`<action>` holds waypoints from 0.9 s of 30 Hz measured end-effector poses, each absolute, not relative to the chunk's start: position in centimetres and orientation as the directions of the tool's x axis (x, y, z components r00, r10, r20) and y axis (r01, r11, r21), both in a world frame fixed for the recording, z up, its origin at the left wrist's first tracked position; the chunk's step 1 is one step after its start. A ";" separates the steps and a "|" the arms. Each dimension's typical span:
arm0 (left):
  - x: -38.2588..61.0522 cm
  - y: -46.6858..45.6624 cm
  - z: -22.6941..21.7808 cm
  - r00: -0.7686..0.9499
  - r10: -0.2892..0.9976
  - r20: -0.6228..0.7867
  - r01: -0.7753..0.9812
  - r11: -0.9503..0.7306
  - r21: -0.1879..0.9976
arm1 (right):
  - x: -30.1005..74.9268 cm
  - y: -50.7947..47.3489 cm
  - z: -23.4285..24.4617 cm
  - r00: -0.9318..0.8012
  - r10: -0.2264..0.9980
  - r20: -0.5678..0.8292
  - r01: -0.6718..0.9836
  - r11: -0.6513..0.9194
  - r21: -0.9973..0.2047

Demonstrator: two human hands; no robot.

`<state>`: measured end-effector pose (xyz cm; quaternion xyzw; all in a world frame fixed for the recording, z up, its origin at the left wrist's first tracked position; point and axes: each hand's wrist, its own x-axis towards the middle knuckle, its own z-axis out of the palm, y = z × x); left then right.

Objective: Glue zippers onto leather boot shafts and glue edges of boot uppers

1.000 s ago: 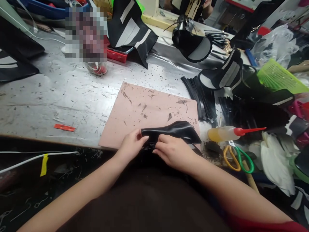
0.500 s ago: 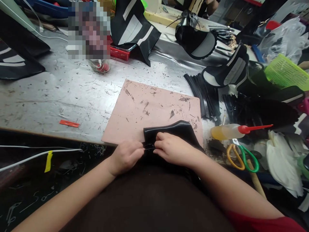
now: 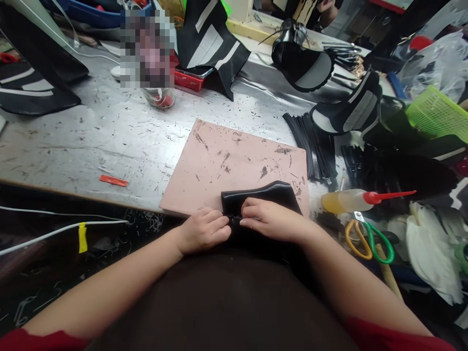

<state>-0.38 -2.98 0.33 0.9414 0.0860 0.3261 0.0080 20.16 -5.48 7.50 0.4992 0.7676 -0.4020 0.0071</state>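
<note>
A folded, glossy black leather piece (image 3: 256,192), shaped like a boot shaft, lies over the near edge of a pink board (image 3: 219,151) and hangs down in front of me. At its near left edge, my left hand (image 3: 206,230) is closed in a pinch on the black material. My right hand (image 3: 272,219) is closed on the same piece a little to the right, fingers curled over it. A small dark gap separates the two sets of fingertips, and the fine detail there is too small to make out.
Black boot uppers (image 3: 214,41) with pale strips stand at the back. To the right are a bundle of black strips (image 3: 310,146), a bottle of yellow liquid (image 3: 341,201), scissors (image 3: 369,241) and a green basket (image 3: 435,114). An orange strip (image 3: 113,181) lies left.
My hands have come closer together, the left one moving in toward the right. A thin light line between them no longer shows. The whole view has shifted slightly.
</note>
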 end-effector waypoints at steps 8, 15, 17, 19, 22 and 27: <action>-1.9 -2.7 0.1 0.748 0.057 0.661 0.148 -0.986 -0.083 | 18.3 -5.5 7.2 -0.476 0.751 -0.458 0.875 0.351 -0.333; -2.6 -3.8 -1.2 0.714 0.175 0.678 0.194 -0.980 0.050 | 17.7 -5.3 6.8 -0.441 0.762 -0.474 0.897 0.389 -0.208; -2.5 -4.0 -1.5 0.692 0.224 0.686 0.215 -0.971 0.100 | 17.6 -5.3 6.7 -0.435 0.766 -0.473 0.900 0.395 -0.187; -2.4 -4.2 -1.6 0.689 0.259 0.676 0.232 -0.964 0.133 | 17.5 -5.3 6.6 -0.427 0.772 -0.471 0.903 0.395 -0.172; -2.2 -4.4 -1.6 0.695 0.281 0.662 0.248 -0.958 0.146 | 17.4 -5.3 6.5 -0.414 0.779 -0.471 0.908 0.387 -0.158; -2.1 -4.6 -1.6 0.688 0.303 0.659 0.279 -0.949 0.145 | 17.1 -5.2 6.5 -0.388 0.786 -0.481 0.919 0.368 -0.139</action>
